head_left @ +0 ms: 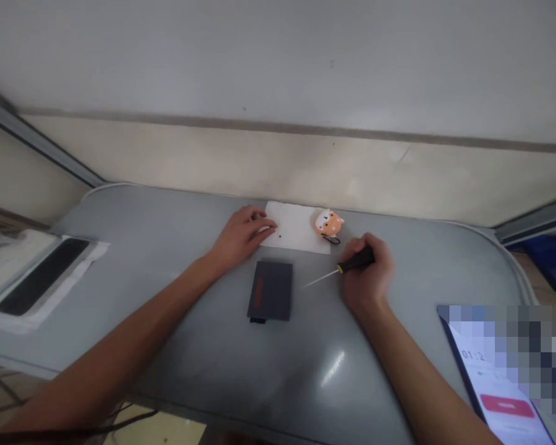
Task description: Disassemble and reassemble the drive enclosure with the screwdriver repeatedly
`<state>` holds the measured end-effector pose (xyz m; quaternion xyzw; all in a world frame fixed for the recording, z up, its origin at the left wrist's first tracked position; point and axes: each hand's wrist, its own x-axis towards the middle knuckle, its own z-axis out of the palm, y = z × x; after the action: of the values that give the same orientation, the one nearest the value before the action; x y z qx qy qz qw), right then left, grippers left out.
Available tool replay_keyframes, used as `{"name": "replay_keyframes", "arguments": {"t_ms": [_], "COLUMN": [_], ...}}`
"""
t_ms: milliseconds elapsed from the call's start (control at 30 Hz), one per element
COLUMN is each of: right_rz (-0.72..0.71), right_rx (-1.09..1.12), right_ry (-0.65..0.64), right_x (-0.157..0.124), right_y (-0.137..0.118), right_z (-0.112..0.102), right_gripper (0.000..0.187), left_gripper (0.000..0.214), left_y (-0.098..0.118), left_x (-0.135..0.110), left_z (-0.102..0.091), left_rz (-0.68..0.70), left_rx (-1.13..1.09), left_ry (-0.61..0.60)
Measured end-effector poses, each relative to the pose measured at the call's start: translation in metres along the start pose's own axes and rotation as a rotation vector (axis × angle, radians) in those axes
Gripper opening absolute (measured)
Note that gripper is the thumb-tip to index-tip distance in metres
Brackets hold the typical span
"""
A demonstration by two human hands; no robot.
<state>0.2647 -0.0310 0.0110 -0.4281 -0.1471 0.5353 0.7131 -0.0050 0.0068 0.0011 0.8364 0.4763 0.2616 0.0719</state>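
My right hand (367,272) is closed round a small screwdriver (338,269) with a black handle; its thin shaft points left toward a dark flat rectangular device (270,290) lying on the grey table (167,259). My left hand (243,236) rests with its fingertips pinched together on the left edge of a white sheet (299,227), next to a tiny dark speck on the sheet that may be a screw (281,235). An orange and white cartoon animal figure (328,224) sits at the sheet's right end.
At the far left lies a black phone-like slab (44,275) on white wrapping. A phone (500,383) with a lit screen showing a red button lies at the near right corner. A pale wall runs behind the table.
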Motion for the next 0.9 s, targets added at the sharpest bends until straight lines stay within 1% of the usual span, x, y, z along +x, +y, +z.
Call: {"name": "replay_keyframes", "arguments": {"t_ms": [67, 200, 333, 433, 500, 533, 600, 633, 667, 700, 733, 800, 900], "right_rz": [0.009, 0.006, -0.018, -0.060, -0.091, -0.100, -0.111, -0.122, -0.139, -0.164, -0.192, -0.247, -0.284], "right_rx": [0.003, -0.003, -0.038, -0.070, -0.112, -0.138, -0.188, -0.210, -0.233, -0.259, -0.291, -0.362, -0.420], "right_ry": [-0.008, -0.016, -0.039, -0.064, -0.091, -0.103, -0.128, -0.145, -0.170, -0.205, -0.246, -0.333, -0.437], "right_x": [0.001, 0.002, 0.005, 0.010, 0.013, 0.015, 0.016, 0.016, 0.016, 0.015, 0.014, 0.010, 0.003], "right_y": [0.000, 0.000, 0.002, 0.004, 0.005, 0.005, 0.006, 0.007, 0.007, 0.007, 0.007, 0.005, -0.001], "right_z": [0.000, -0.002, -0.006, -0.009, -0.010, -0.011, -0.013, -0.013, -0.014, -0.014, -0.014, -0.012, -0.008], "right_gripper": [0.032, 0.032, 0.030, 0.033, 0.037, 0.039, 0.040, 0.040, 0.040, 0.039, 0.038, 0.038, 0.040], "left_gripper": [0.029, 0.028, 0.026, 0.026, 0.025, 0.025, 0.025, 0.028, 0.037, 0.045, 0.049, 0.054, 0.059], "left_y": [-0.005, -0.004, -0.005, 0.002, 0.015, 0.024, 0.042, 0.049, 0.056, 0.061, 0.064, 0.067, 0.073], "left_x": [0.000, -0.003, -0.001, -0.005, -0.014, -0.020, -0.035, -0.043, -0.050, -0.056, -0.062, -0.070, -0.076], "left_z": [0.002, 0.006, 0.006, -0.005, -0.018, -0.026, -0.042, -0.049, -0.054, -0.058, -0.061, -0.060, -0.047], "left_rz": [0.000, -0.017, -0.050, -0.089, -0.121, -0.133, -0.126, -0.121, -0.104, -0.078, -0.069, -0.071, -0.136], "left_rx": [-0.009, 0.010, -0.026, -0.063, -0.119, -0.168, -0.269, -0.299, -0.315, -0.319, -0.309, -0.280, -0.198], "left_ry": [-0.015, -0.041, -0.044, 0.015, 0.056, 0.024, -0.124, -0.194, -0.251, -0.303, -0.342, -0.366, -0.325]}}
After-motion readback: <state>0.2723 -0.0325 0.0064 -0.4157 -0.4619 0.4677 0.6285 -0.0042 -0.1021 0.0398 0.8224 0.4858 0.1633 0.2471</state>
